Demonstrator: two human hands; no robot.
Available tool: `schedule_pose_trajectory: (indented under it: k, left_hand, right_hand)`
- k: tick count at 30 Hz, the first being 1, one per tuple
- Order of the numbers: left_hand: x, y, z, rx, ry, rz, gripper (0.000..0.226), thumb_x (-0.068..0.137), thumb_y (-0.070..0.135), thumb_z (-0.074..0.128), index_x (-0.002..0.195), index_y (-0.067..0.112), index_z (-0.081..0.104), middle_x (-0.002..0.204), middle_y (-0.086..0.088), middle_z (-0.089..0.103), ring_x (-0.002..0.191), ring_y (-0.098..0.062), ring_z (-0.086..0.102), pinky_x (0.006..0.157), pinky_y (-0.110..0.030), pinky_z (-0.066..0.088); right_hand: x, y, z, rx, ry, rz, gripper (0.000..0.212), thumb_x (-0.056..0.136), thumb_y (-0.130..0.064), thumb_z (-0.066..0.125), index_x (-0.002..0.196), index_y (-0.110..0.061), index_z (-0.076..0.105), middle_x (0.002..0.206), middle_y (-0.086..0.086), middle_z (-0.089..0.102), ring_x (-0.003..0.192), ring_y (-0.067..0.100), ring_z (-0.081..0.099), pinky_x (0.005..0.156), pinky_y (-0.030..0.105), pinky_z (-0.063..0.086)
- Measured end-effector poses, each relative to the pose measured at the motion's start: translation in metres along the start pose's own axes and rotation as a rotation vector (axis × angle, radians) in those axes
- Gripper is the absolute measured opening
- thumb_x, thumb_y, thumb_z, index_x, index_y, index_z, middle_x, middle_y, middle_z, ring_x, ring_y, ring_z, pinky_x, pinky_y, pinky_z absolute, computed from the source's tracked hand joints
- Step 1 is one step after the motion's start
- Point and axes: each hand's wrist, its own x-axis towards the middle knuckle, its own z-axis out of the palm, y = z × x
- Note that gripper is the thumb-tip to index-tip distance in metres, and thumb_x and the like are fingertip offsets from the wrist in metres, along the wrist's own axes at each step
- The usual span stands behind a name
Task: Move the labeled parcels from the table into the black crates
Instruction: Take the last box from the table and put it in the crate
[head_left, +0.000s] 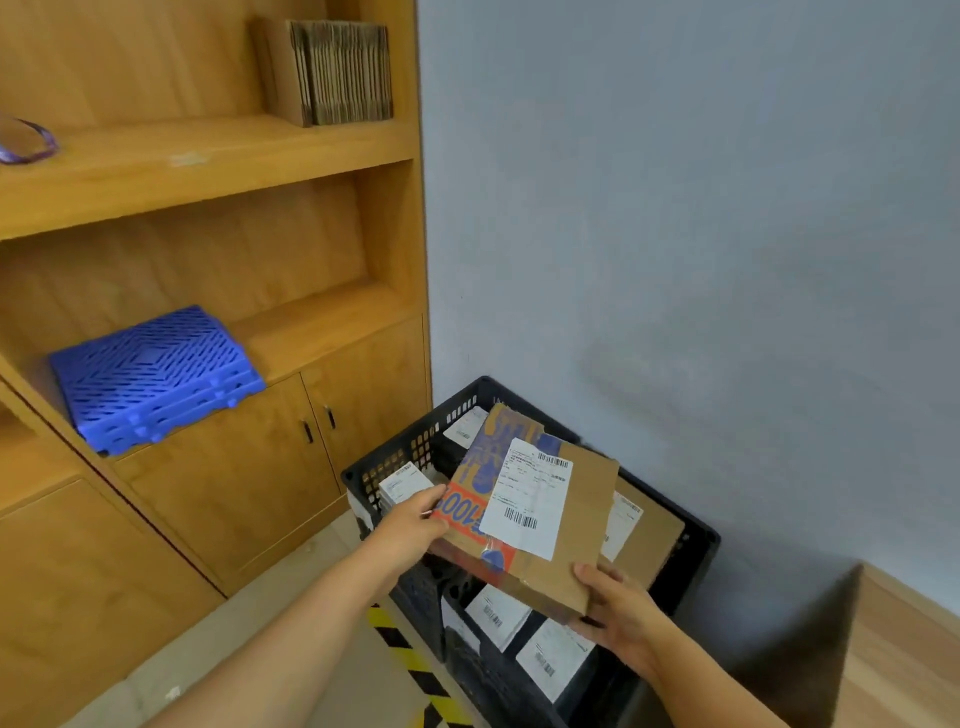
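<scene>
Both hands hold one flat cardboard parcel (530, 512) — left hand (410, 525) grips its left edge, thumb on top, fingers curled under; right hand (621, 610) pinches the near right corner, thumb on top. Parcel is tilted, white shipping label (527, 499) facing up, orange and blue print on its left part, held over the black crate (696, 551) at about 5 o'clock in view. Inside the crate — more labeled parcels (553, 657), one brown parcel (652, 540) at 3 o'clock of the held one, partly under it. Wooden shelving (208, 171) at 10 o'clock carries blue plastic grids (156, 376) and stacked flat cardboard (337, 73). Yellow-black floor tape (410, 660) at 6 o'clock.
</scene>
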Motion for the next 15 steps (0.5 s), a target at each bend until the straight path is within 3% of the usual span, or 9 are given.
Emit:
schedule_pose_trajectory:
  k: [5, 9, 15]
  left_hand:
    - [0.067, 0.015, -0.021, -0.027, 0.008, -0.063, 0.045, 0.097, 0.008, 0.046, 0.141, 0.018, 0.042, 0.114, 0.007, 0.056, 0.108, -0.013, 0.056, 0.093, -0.033, 0.048]
    - [0.101, 0.024, -0.023, -0.008, -0.002, -0.078, 0.045, 0.098, 0.007, 0.044, 0.142, 0.016, 0.04, 0.115, 0.005, 0.051, 0.103, -0.011, 0.053, 0.085, -0.026, 0.045]
    - [0.147, 0.035, -0.018, 0.043, -0.112, -0.09, 0.043, 0.098, 0.001, 0.04, 0.141, 0.012, 0.039, 0.107, 0.006, 0.051, 0.084, -0.002, 0.053, 0.062, -0.011, 0.043]
  right_hand:
    - [0.049, -0.031, 0.022, 0.011, 0.041, 0.014, 0.042, 0.077, -0.013, 0.074, 0.114, -0.014, 0.054, 0.107, 0.012, 0.07, 0.102, 0.033, 0.065, 0.09, 0.051, 0.052]
    - [0.073, -0.046, 0.03, 0.025, 0.093, 0.053, 0.049, 0.076, -0.013, 0.076, 0.117, -0.012, 0.049, 0.11, 0.014, 0.068, 0.101, 0.035, 0.066, 0.091, 0.056, 0.051]
    - [0.098, -0.051, 0.032, 0.033, 0.2, 0.093, 0.038, 0.081, -0.016, 0.073, 0.112, -0.011, 0.051, 0.108, 0.015, 0.067, 0.101, 0.034, 0.064, 0.093, 0.054, 0.049]
